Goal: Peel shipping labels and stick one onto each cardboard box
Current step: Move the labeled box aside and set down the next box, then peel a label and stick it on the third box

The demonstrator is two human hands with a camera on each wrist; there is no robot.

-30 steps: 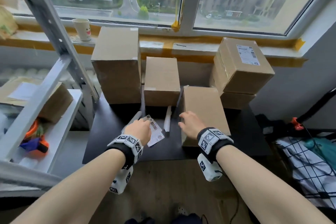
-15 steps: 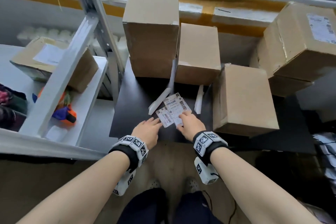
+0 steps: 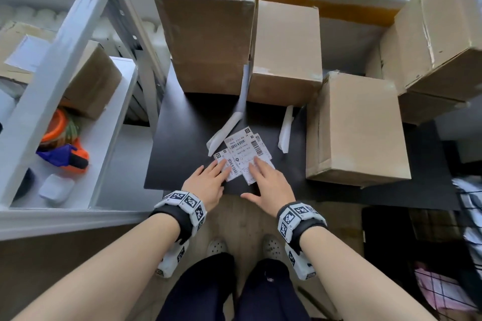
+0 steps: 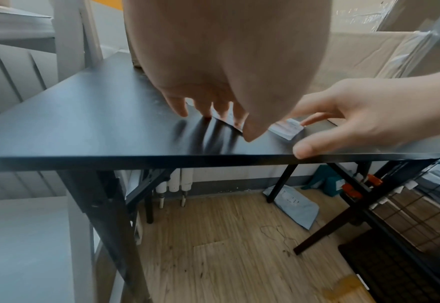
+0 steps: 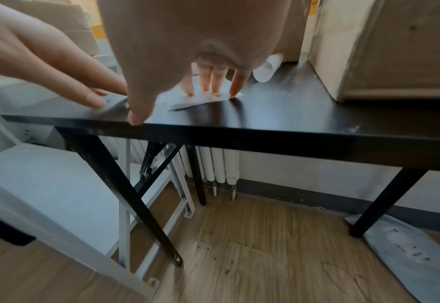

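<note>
While the shipping labels (image 3: 243,154) are lying fanned in a small overlapping pile near the front edge of the black table (image 3: 182,138), both hands are bearing down on them with straight, spread fingers.

Item: labels, several, white with barcodes, lying flat; none is lifted yet.

Item: left hand (image 3: 208,182), fingers extended and holding nothing, fingertips touching the left sheet of the pile.

Item: right hand (image 3: 268,185), fingers likewise straight and pressing on the right side of the pile, thumb hanging at the table's front edge; it is gripping nothing.

Item: two curled white backing strips (image 3: 285,129), lying on the table just behind the pile.

Item: cardboard boxes, three on the table with bare tops: a tall box (image 3: 206,23) at the back left, a middle box (image 3: 287,47) beside it, a low box (image 3: 357,128) to the right. Further stacked boxes (image 3: 438,26) are sitting at the far right.

Item: white shelving (image 3: 78,125) to the left, carrying another box and an orange tape dispenser (image 3: 65,148).

Handling note, as a judgement: the step in hand is separating one label. It is probably going best with one hand pinning the pile while the other slides a single sheet clear to the table edge, then picks at a corner to start the peel, keeping the adhesive face off the neighbouring sheets.
</note>
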